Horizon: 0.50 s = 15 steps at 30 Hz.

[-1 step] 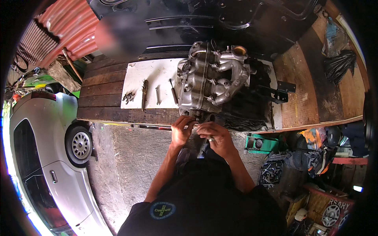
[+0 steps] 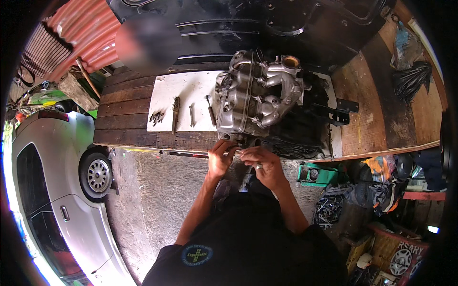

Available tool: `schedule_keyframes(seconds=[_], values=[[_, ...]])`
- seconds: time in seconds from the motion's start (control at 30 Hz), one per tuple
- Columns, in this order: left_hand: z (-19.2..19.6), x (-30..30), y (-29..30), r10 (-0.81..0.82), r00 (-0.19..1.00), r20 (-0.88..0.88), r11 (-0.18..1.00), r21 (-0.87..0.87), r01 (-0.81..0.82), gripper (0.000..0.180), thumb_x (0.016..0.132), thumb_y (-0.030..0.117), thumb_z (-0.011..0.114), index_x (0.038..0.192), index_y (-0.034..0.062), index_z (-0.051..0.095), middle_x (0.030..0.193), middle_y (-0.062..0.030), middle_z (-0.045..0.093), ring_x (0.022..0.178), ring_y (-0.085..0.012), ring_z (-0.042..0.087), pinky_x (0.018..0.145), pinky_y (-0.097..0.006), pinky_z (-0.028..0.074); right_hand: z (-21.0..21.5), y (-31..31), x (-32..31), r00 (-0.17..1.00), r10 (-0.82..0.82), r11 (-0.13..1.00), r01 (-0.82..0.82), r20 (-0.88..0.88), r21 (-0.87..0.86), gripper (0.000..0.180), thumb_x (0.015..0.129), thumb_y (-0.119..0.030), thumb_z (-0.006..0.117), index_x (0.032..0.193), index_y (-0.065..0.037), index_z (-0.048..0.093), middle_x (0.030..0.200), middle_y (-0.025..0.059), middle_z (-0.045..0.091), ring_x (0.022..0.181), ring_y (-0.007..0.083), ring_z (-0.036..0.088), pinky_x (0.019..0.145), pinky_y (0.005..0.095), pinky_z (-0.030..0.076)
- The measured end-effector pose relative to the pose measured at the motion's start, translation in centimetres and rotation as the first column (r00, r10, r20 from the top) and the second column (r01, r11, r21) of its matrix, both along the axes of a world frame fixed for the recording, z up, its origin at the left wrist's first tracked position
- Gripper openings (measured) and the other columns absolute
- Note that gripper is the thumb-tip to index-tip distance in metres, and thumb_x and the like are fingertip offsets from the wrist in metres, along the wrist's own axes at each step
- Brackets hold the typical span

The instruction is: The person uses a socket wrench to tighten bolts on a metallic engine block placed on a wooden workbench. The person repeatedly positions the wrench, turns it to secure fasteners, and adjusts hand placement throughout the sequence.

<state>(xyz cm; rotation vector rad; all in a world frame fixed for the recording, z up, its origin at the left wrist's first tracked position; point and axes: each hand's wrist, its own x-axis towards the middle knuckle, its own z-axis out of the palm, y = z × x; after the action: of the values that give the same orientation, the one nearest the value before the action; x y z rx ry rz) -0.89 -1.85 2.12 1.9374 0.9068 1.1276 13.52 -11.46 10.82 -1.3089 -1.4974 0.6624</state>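
A grey metal engine (image 2: 238, 102) with curved intake pipes lies on the wooden workbench (image 2: 129, 138). At its near end, by the bench's front edge, my left hand (image 2: 220, 156) has its fingers bent and pinched together. Close on its right is my right hand (image 2: 265, 164), thumb and fingers also pinched, a ring on one finger. The fingertips nearly meet; whatever small thing they hold is too small to make out. On a white board (image 2: 162, 90) left of the engine lie a spanner (image 2: 192, 116), a dark-handled tool (image 2: 210, 110), a long thin tool (image 2: 175, 114) and several small bolts (image 2: 156, 117).
Black plastic sheeting (image 2: 296, 140) and a black bracket (image 2: 341, 112) lie right of the engine. A silver car (image 2: 62, 176) stands at the left. A green floor jack (image 2: 317, 174) and a heap of metal tools (image 2: 329, 209) are on the floor at the right.
My right hand has turned slightly, its fingers shifting a little at the pinch. My left hand stays in place.
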Motion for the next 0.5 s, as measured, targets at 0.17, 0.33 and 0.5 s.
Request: schedule_keyframes(seconds=[0.17, 0.33, 0.5], values=[[1.1, 0.0, 0.4, 0.014, 0.999, 0.040, 0.991, -0.137, -0.009, 0.015, 0.075, -0.003, 0.070, 0.089, -0.0008, 0.065, 0.081, -0.0104, 0.066, 0.068, -0.0192, 0.066, 0.060, -0.030, 0.052, -2.3, 2.5, 0.7, 0.992, -0.109, 0.969, 0.120, -0.060, 0.216, 0.022, 0.082, 0.012, 0.048, 0.093, 0.000, 0.063, 0.097, 0.0116, 0.066, 0.084, 0.0223, 0.066, 0.085, 0.0352, 0.053], [-2.6, -3.8, 0.5, 0.328, 0.921, 0.209, 0.934, -0.219, -0.283, 0.016, 0.087, 0.001, 0.061, 0.102, -0.0020, 0.061, 0.078, -0.0075, 0.066, 0.068, -0.0085, 0.059, 0.059, -0.025, 0.050, -3.2, 5.9, -5.9, 0.996, -0.064, 0.977, 0.048, 0.069, 0.208, 0.040, 0.072, 0.017, 0.046, 0.100, -0.005, 0.064, 0.095, 0.0114, 0.064, 0.076, 0.0259, 0.061, 0.067, 0.0331, 0.050], [-4.8, -11.0, 1.0, 0.616, 0.740, 0.268, 0.732, -0.543, -0.413, 0.026, 0.100, 0.023, 0.043, 0.100, 0.0001, 0.056, 0.074, -0.0057, 0.057, 0.059, -0.0105, 0.054, 0.051, -0.026, 0.050, -8.9, 10.4, -10.9, 0.766, -0.027, 0.998, -0.011, 0.642, 0.054, 0.021, 0.078, -0.009, 0.058, 0.098, -0.004, 0.064, 0.083, 0.0123, 0.064, 0.081, 0.0266, 0.062, 0.069, 0.0404, 0.050]])
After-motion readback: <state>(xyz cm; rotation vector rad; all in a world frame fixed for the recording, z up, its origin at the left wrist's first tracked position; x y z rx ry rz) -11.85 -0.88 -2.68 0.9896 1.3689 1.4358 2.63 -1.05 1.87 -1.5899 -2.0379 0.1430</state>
